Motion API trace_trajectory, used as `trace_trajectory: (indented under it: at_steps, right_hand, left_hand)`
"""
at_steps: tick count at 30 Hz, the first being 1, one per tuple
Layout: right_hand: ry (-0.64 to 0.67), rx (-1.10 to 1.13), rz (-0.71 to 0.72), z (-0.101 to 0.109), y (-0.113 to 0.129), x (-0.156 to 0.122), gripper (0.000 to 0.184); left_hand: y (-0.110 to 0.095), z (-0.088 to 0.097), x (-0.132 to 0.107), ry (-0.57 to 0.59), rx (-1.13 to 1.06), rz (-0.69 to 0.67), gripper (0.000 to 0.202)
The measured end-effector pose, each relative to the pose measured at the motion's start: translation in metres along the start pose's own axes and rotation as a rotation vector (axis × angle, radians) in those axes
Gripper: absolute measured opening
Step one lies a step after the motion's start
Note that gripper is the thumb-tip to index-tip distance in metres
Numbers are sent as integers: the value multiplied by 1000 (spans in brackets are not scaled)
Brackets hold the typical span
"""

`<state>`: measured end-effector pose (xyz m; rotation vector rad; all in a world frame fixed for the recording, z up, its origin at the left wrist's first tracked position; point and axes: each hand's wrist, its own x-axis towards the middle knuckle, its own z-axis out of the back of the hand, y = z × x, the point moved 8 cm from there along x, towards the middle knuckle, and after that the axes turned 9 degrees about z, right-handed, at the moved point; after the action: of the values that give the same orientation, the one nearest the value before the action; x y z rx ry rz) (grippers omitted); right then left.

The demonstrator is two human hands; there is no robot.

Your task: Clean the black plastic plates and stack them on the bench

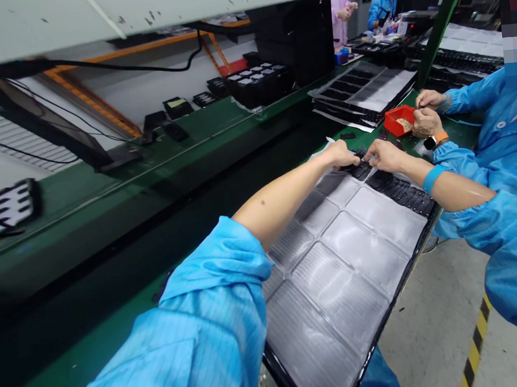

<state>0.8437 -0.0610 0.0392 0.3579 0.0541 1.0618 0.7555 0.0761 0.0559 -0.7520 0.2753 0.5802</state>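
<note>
At the far end of a long black tray point(279, 368), both my hands are close together over rows of small, thin black parts point(399, 193). My left hand point(341, 154) is closed, with its fingertips down at the parts. My right hand point(385, 155) is beside it, thumb and fingers drawn together at the same row. Whatever either hand pinches is too small and too covered to make out. A translucent plastic sheet point(337, 285) with large rectangular sections covers the nearer part of the tray, and its far edge lies by my hands.
To the right, a co-worker's hands point(429, 117) are at a red bin point(399, 121) of small pale pieces. Stacked trays point(362, 93) stand beyond my hands. A green bench point(119, 186) with a dark channel runs along the left, and a pale beam point(172, 9) crosses overhead.
</note>
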Motion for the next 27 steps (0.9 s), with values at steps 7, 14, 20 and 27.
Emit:
trace_trajectory:
  at_steps: [7, 14, 20, 27]
  right_hand:
    - [-25, 1, -20, 4, -3, 3, 28]
    - [-76, 1, -68, 7, -7, -2, 30]
    - [-109, -16, -88, 11, -11, -9, 30]
    - [-91, -3, -61, 4, 2, -6, 32]
  left_hand:
    - [-9, 2, -3, -82, 174, -76, 42]
    - [-15, -6, -6, -40, 256, -82, 58]
    - [-10, 5, 1, -70, 268, -28, 71]
    - [-9, 4, 0, -71, 282, 9, 73]
